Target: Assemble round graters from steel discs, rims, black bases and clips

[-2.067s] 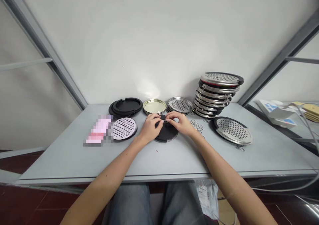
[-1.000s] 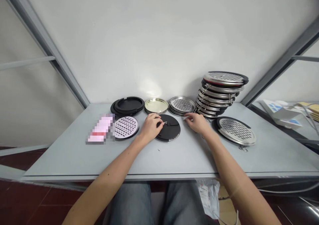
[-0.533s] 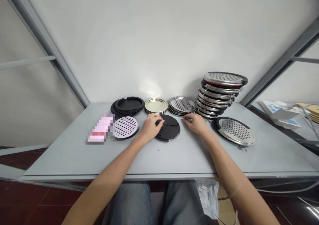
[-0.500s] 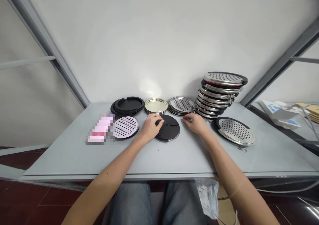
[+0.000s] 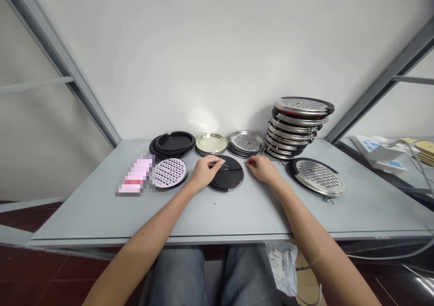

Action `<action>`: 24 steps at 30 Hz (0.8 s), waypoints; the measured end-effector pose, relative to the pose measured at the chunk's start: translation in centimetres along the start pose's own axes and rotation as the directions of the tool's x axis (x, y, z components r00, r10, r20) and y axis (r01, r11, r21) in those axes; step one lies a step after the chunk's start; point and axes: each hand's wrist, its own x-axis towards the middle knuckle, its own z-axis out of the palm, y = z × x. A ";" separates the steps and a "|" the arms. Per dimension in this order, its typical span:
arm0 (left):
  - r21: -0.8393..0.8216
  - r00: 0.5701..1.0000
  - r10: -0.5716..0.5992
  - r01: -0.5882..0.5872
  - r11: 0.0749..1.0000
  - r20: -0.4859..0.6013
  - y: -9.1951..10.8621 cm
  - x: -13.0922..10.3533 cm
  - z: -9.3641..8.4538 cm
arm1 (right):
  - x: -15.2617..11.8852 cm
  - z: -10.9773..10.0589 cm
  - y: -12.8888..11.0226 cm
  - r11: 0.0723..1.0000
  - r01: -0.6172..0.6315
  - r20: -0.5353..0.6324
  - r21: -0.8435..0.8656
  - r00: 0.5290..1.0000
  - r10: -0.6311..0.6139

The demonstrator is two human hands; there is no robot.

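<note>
A black round disc (image 5: 226, 177) with a slot across its upper part lies flat on the table in front of me. Over its upper left edge, my left hand (image 5: 205, 172) pinches a small metal wire clip (image 5: 225, 166) between thumb and index finger. Just off the disc's right edge, my right hand (image 5: 263, 167) is closed with thumb and fingertips together near the tabletop. Whatever it may hold is too small to make out. Left of the disc sits a perforated round plate (image 5: 170, 172) on a dark base.
Along the wall stand black rings (image 5: 172, 143), gold-coloured lids (image 5: 211, 143), perforated metal discs (image 5: 246, 142) and a tall leaning stack of assembled discs (image 5: 295, 127). One assembled disc (image 5: 318, 176) lies at right. A pixelated pink item (image 5: 137, 176) is at left.
My left hand has lifted slightly, and the wire clip now shows at its fingertips. My right hand has shifted a little left, closer to the disc. The view has moved slightly.
</note>
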 end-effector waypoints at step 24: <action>-0.475 0.921 -0.342 0.390 0.789 0.186 1.7 0.1 -0.7 | -0.1 0.6 -0.3 0.999 0.020 0.030 -0.029 0.999 -0.020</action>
